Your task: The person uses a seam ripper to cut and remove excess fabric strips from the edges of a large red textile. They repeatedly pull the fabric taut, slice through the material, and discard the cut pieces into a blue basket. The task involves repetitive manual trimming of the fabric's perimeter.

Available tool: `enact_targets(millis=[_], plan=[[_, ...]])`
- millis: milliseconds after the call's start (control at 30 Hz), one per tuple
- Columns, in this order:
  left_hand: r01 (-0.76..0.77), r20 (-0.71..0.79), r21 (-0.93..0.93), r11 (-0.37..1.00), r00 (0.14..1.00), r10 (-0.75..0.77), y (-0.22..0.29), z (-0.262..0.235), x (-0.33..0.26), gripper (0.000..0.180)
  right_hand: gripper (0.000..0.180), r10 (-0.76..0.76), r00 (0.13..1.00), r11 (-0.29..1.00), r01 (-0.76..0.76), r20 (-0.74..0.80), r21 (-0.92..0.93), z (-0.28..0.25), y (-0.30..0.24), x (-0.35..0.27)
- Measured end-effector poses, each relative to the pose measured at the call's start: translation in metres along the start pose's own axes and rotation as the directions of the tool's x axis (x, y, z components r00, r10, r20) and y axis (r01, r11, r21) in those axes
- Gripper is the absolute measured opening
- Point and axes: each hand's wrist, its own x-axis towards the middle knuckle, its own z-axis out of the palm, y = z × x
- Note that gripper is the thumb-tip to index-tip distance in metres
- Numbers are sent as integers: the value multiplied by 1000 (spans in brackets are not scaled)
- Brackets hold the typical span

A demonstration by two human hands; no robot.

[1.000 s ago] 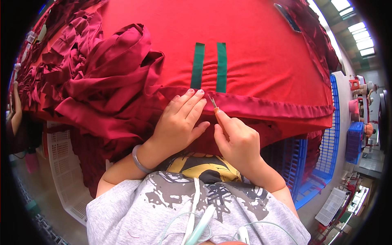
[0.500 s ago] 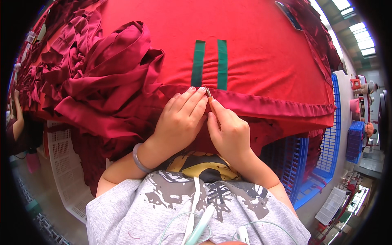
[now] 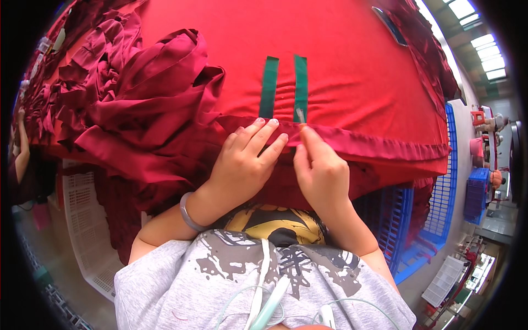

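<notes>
A wide red cloth (image 3: 352, 66) covers the table, with two green strips (image 3: 268, 87) side by side near its front hem. My left hand (image 3: 245, 162) lies flat on the dark red hem (image 3: 379, 146), fingers spread, just below the strips. My right hand (image 3: 322, 170) pinches a small thin metal tool (image 3: 300, 115) whose tip points up at the lower end of the right green strip. The two hands almost touch at the hem.
A heap of dark red fabric pieces (image 3: 137, 110) lies at the left of the table. A white crate (image 3: 88, 231) stands below at the left, blue crates (image 3: 429, 220) at the right. Another person's arm (image 3: 21, 154) shows at the far left edge.
My right hand has drawn in toward the left hand and lifted the tool's tip up to the right green strip. The left hand stayed pressed on the hem.
</notes>
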Motion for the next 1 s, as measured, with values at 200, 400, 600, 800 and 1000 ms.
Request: enact_targets(millis=[200, 400, 600, 800, 1000], plan=[[6, 31, -28, 1000, 999, -5, -2, -2, -1, 42, 31, -1, 990, 1000, 0, 142, 8, -15, -9, -8], [-2, 33, -12, 1000, 999, 2, 0, -3, 1, 41, 29, 15, 999, 1000, -15, 34, 0, -2, -3, 0], [-4, 35, -9, 1000, 999, 4, -3, -2, 0, 40, 30, 5, 989, 996, -18, 147, 89, -14, -9, -6], [1, 25, -9, 1000, 1000, -1, -1, -1, 0, 42, 29, 5, 986, 992, -25, 166, 121, -9, -6, 0], [-5, 28, 5, 1000, 1000, 5, -1, 1, 0, 45, 29, 69, 997, 984, -64, -26, 167, 1, -4, -7]])
